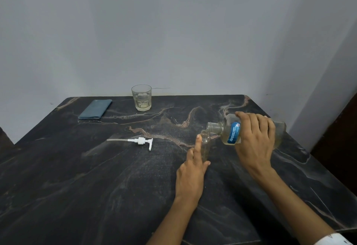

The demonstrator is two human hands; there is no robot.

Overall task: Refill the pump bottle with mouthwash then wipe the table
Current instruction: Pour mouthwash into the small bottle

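A small clear pump bottle stands upright on the dark marble table, its neck uncapped. My left hand grips its body from the left. My right hand holds a large clear mouthwash bottle with a blue label, tipped on its side so that its open mouth sits just above the small bottle's neck. Pale yellowish liquid lies in the big bottle. The white pump head with its long tube rests on the table to the left.
A folded blue-grey cloth lies at the back left. A drinking glass with a little pale liquid stands near the table's far edge by the wall. A dark panel stands at the right.
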